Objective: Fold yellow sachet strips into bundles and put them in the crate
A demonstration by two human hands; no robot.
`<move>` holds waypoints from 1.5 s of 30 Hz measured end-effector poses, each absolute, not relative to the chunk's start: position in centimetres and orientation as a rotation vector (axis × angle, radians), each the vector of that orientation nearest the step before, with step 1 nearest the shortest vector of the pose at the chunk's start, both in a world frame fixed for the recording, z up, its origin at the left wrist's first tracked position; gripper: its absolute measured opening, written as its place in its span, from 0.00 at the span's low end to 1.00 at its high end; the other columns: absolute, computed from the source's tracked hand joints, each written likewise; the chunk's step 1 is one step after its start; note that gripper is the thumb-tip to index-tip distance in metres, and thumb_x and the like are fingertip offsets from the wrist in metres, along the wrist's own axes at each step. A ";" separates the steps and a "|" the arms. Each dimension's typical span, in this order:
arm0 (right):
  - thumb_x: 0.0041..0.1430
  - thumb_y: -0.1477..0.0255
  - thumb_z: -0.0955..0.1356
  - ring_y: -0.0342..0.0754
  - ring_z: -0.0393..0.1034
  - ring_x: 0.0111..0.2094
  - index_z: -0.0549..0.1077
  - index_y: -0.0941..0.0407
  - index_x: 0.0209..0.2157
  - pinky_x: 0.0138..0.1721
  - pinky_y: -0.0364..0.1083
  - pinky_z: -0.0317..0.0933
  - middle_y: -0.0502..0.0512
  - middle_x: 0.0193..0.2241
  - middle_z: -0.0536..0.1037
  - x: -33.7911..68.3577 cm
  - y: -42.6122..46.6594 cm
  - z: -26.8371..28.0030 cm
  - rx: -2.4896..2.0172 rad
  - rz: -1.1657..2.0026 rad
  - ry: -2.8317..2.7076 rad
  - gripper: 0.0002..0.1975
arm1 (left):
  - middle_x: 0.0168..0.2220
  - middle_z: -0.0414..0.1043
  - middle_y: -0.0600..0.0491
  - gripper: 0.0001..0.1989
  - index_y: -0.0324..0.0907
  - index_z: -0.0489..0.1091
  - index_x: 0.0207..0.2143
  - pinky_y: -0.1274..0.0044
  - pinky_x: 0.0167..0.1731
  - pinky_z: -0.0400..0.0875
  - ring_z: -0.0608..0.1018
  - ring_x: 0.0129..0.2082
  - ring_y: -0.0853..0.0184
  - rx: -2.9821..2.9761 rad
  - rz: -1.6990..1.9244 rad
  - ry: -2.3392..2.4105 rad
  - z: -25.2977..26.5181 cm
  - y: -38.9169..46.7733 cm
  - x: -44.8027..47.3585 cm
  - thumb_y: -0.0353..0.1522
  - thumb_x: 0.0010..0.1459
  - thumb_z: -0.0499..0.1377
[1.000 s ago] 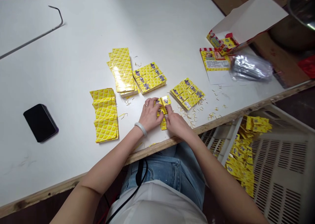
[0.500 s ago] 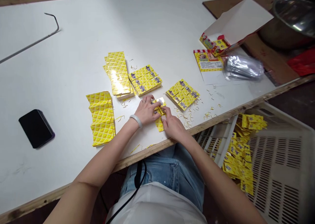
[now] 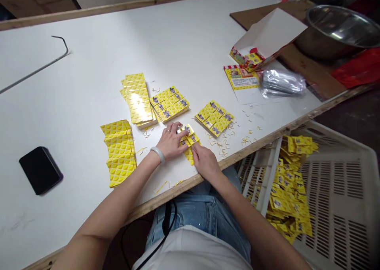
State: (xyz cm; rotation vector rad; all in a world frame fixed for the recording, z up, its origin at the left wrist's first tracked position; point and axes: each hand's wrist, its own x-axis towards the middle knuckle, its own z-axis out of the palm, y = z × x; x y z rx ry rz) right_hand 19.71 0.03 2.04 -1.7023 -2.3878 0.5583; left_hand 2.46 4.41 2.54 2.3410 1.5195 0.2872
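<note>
Spread fingers of my left hand press down on a small yellow printed card sheet with cartoon figures. My right hand is closed at the sheet's right side, its thumb and fingertips gripping the edge; the exact grip is partly hidden. Just behind my hands lies a stack of scored yellow card sheets. A second such stack sits to the right. Left of these are a pile of glossy yellow strips and a wavy bundle of yellow patterned sheets.
Paper scraps litter the table around the right stack. A phone and a bent metal rod lie left. Back right are an open box, plastic bags and a metal bowl. Below stands a crate with yellow pieces.
The view has tilted, so most table items appear lower. Both hands stay at the small sheet; my right fingers have shifted slightly along its edge, and more of its printed face shows.
</note>
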 end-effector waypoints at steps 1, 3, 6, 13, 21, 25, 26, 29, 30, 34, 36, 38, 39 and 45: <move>0.62 0.74 0.57 0.48 0.69 0.31 0.65 0.56 0.37 0.29 0.42 0.51 0.54 0.30 0.76 19.9 0.4 2.2 -1.689 0.583 -2.401 0.07 | 0.54 0.53 0.46 0.18 0.47 0.66 0.46 0.58 0.52 0.57 0.56 0.56 0.51 2.334 0.286 1.510 2.5 4.4 2.4 0.39 0.52 0.55; 0.62 0.72 0.58 0.46 0.69 0.29 0.65 0.55 0.36 0.28 0.42 0.50 0.52 0.29 0.75 20.2 0.9 2.4 -1.693 0.657 -2.397 0.06 | 0.55 0.53 0.45 0.18 0.47 0.66 0.46 0.58 0.52 0.57 0.56 0.56 0.52 2.321 0.285 1.483 2.6 4.5 2.2 0.39 0.52 0.55; 0.62 0.71 0.58 0.46 0.69 0.29 0.65 0.55 0.37 0.28 0.42 0.49 0.52 0.29 0.76 20.5 0.9 2.4 -1.680 0.676 -2.423 0.07 | 0.56 0.53 0.45 0.18 0.47 0.66 0.45 0.58 0.52 0.57 0.55 0.58 0.52 2.298 0.289 1.449 2.6 4.5 2.1 0.38 0.51 0.56; 0.61 0.68 0.59 0.48 0.70 0.30 0.61 0.58 0.46 0.29 0.43 0.52 0.55 0.31 0.76 20.5 0.5 3.2 -1.680 0.676 -2.497 0.13 | 0.63 0.46 0.47 0.16 0.47 0.65 0.45 0.54 0.53 0.55 0.43 0.64 0.49 2.247 0.238 1.482 2.1 4.5 2.5 0.38 0.53 0.55; 0.55 0.69 0.63 0.49 0.67 0.43 0.57 0.55 0.56 0.40 0.44 0.58 0.57 0.46 0.72 20.1 1.8 4.2 -1.412 0.701 -2.386 0.26 | 0.64 0.43 0.44 0.20 0.47 0.62 0.51 0.54 0.52 0.56 0.42 0.65 0.49 2.293 0.214 1.482 1.5 4.6 2.3 0.38 0.54 0.54; 0.56 0.74 0.61 0.46 0.68 0.36 0.60 0.57 0.54 0.36 0.42 0.58 0.55 0.41 0.74 20.3 1.9 3.1 -1.364 0.846 -2.282 0.23 | 0.65 0.42 0.44 0.17 0.47 0.64 0.48 0.53 0.53 0.55 0.42 0.65 0.50 2.281 0.205 1.402 1.6 4.9 1.8 0.38 0.55 0.53; 0.56 0.74 0.61 0.45 0.67 0.36 0.60 0.56 0.54 0.36 0.42 0.58 0.54 0.40 0.74 20.4 1.8 3.0 -1.359 0.852 -2.275 0.23 | 0.65 0.42 0.45 0.16 0.47 0.65 0.47 0.53 0.52 0.55 0.43 0.65 0.51 2.282 0.213 1.363 1.6 5.0 1.6 0.37 0.56 0.53; 0.55 0.73 0.63 0.46 0.66 0.36 0.61 0.55 0.53 0.37 0.43 0.57 0.54 0.39 0.74 20.4 1.5 3.3 -1.373 0.817 -2.311 0.23 | 0.64 0.47 0.48 0.12 0.47 0.67 0.43 0.54 0.53 0.55 0.46 0.65 0.54 2.294 0.261 1.218 1.9 5.1 0.8 0.37 0.57 0.51; 0.54 0.72 0.63 0.47 0.66 0.37 0.61 0.55 0.52 0.38 0.44 0.57 0.54 0.39 0.74 20.3 1.4 3.5 -1.372 0.800 -2.337 0.22 | 0.64 0.49 0.49 0.11 0.47 0.68 0.41 0.55 0.54 0.54 0.47 0.64 0.55 2.297 0.280 1.177 2.0 5.1 0.5 0.37 0.58 0.51; 0.53 0.71 0.64 0.48 0.65 0.37 0.64 0.56 0.48 0.38 0.44 0.57 0.54 0.39 0.74 20.1 1.3 3.8 -1.342 0.789 -2.380 0.19 | 0.63 0.52 0.49 0.11 0.46 0.69 0.39 0.57 0.57 0.53 0.50 0.64 0.56 2.333 0.358 1.102 1.9 5.0 -0.2 0.40 0.57 0.54; 0.53 0.72 0.64 0.47 0.66 0.37 0.64 0.56 0.47 0.39 0.44 0.58 0.54 0.39 0.74 20.1 1.3 3.5 -1.324 0.795 -2.367 0.18 | 0.63 0.52 0.49 0.11 0.46 0.69 0.39 0.58 0.57 0.54 0.50 0.64 0.56 2.387 0.369 1.110 1.7 4.8 -0.1 0.40 0.57 0.54; 0.54 0.73 0.63 0.47 0.66 0.40 0.65 0.56 0.46 0.41 0.44 0.58 0.54 0.40 0.74 20.2 1.5 3.2 -1.292 0.794 -2.370 0.16 | 0.64 0.48 0.48 0.12 0.45 0.68 0.41 0.59 0.56 0.56 0.48 0.64 0.55 2.451 0.344 1.150 1.6 4.5 0.0 0.40 0.58 0.53; 0.55 0.73 0.63 0.47 0.66 0.41 0.66 0.56 0.45 0.42 0.45 0.58 0.54 0.40 0.74 20.2 1.6 3.1 -1.281 0.795 -2.370 0.14 | 0.65 0.46 0.47 0.13 0.44 0.67 0.42 0.59 0.55 0.57 0.47 0.65 0.55 2.479 0.324 1.180 1.6 4.3 0.1 0.40 0.59 0.52; 0.58 0.71 0.64 0.47 0.66 0.40 0.61 0.58 0.47 0.41 0.45 0.61 0.56 0.39 0.71 21.2 1.0 2.7 -1.289 0.861 -2.232 0.15 | 0.66 0.38 0.45 0.20 0.44 0.60 0.53 0.55 0.58 0.50 0.42 0.65 0.52 2.645 0.210 1.299 1.1 3.6 0.0 0.41 0.61 0.47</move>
